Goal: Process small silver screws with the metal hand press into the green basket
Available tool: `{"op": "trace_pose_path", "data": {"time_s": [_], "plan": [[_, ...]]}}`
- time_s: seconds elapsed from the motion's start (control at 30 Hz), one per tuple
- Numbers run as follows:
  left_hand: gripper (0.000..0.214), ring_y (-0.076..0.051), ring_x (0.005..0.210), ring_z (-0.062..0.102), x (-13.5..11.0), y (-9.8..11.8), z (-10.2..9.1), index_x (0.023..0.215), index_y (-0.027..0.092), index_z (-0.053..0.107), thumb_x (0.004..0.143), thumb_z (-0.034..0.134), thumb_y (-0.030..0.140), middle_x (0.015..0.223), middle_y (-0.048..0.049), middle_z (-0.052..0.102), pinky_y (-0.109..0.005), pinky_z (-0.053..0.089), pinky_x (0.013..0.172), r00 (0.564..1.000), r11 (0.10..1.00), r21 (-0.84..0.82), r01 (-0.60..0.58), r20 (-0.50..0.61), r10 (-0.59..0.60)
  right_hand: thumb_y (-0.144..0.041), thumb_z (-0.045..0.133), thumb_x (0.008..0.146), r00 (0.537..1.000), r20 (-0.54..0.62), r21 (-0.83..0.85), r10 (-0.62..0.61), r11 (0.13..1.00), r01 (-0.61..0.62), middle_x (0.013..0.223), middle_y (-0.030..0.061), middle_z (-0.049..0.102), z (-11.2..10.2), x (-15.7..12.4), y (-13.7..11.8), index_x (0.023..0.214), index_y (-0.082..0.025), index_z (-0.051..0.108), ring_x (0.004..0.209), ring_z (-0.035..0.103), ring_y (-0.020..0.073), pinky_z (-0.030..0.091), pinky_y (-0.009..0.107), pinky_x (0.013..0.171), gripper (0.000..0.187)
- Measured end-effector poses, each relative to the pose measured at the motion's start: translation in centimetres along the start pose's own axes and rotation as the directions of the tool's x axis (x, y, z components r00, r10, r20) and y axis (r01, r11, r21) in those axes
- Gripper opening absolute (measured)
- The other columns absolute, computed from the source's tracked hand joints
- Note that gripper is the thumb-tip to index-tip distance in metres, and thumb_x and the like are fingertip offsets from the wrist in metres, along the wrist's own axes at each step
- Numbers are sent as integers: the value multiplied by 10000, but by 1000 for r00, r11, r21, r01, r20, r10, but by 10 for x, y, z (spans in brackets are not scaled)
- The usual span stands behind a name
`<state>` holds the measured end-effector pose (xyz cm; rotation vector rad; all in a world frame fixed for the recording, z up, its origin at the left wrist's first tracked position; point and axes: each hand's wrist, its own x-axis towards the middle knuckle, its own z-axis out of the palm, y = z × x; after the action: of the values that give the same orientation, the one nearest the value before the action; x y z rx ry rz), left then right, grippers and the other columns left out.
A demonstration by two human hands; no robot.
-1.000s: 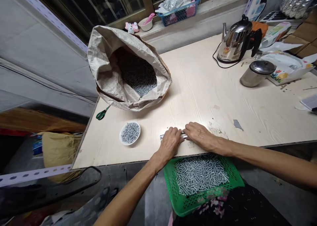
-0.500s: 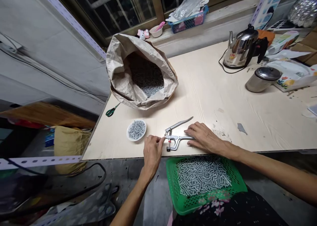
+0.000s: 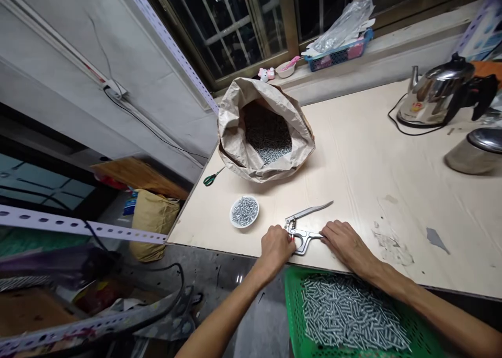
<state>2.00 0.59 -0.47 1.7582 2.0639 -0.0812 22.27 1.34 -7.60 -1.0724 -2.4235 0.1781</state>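
Observation:
A pair of silver snap-fastener pliers (image 3: 308,235) lies near the table's front edge, its upper lever raised and a spring showing at the head. My left hand (image 3: 277,247) is closed round the head end, with the fingertips partly hiding it. At the other end, the fingers of my right hand (image 3: 349,245) are closed on the tip of the lower handle. Left of the pliers stands a small white bowl (image 3: 234,223) of tiny silver metal pieces. Below the table edge, a green plastic basket (image 3: 293,305) holds many silver metal pins, partly hidden by my right forearm.
Behind the bowl, an open paper-lined sack (image 3: 231,154) holds more small metal pieces. Green-handled scissors (image 3: 212,179) lie at the table's left edge. An electric kettle (image 3: 435,93) and a metal canister (image 3: 470,159) stand on the right. A grey scrap (image 3: 436,238) lies on the table.
The view has swung left, so everything sits further right. My left hand has moved further over the pliers' head and closed round it. My right hand has drawn in on the handle tip.

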Motion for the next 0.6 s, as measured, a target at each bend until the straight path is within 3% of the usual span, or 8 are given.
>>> {"op": "trace_pose_path", "data": {"time_s": [0.07,0.17,0.2,0.33,0.4,0.5,0.57,0.6], "plan": [[143,-208,733,600,2,-1,0,667,136,691,689,563,196,743,-99,672,-272,382,603,1000,1000,-12,10,1,-10,-181,426,936,1000,-14,-2,-11,1000,10,784,34,552,1,0,0,814,-198,525,738,470,188,324,322,675,158],[171,-171,584,564,13,-11,-6,609,132,683,685,590,254,557,-41,606,-249,349,531,973,971,-194,141,210,-99,-177,414,939,999,-51,-4,-7,1000,7,760,31,545,3,0,1,793,-197,515,711,470,182,330,317,658,179],[171,-165,574,559,16,-16,-9,603,130,683,683,594,252,538,-33,597,-244,345,527,969,959,-228,168,217,-118,-179,414,939,998,-63,-5,0,1000,-1,755,31,544,4,0,2,790,-196,513,706,471,182,332,317,652,180],[165,-174,667,596,-2,-19,-15,646,127,704,702,563,188,662,-62,668,-251,379,594,994,964,-245,105,5,-107,-183,408,934,996,-82,11,43,999,-42,751,35,550,8,-2,7,809,-198,527,700,484,186,337,318,642,174],[186,-172,699,608,-26,-9,-14,708,141,721,749,555,214,768,-73,691,-259,404,621,999,950,-313,1,-31,-12,-187,402,934,995,-89,21,51,999,-49,749,36,552,10,-2,8,820,-201,536,700,488,188,339,320,643,176],[168,-167,710,608,-58,3,-16,831,194,740,794,591,262,826,-50,689,-273,429,647,976,912,-360,-200,6,216,-206,390,943,995,-90,36,44,999,-41,746,36,554,10,-2,10,827,-205,541,702,491,189,343,323,647,190],[202,-171,728,610,-59,-2,-25,947,220,728,828,588,302,860,-46,683,-282,443,659,969,915,-318,-246,-50,243,-217,384,948,996,-86,53,39,998,-35,751,37,554,9,-2,10,833,-205,541,703,488,187,344,322,646,195],[211,-175,744,612,-52,-10,-32,956,216,723,849,566,307,870,-51,677,-286,448,670,973,936,-272,-222,-129,193,-221,382,950,996,-84,60,38,998,-33,754,38,554,9,-2,10,834,-205,540,704,487,186,344,321,646,197]]}}
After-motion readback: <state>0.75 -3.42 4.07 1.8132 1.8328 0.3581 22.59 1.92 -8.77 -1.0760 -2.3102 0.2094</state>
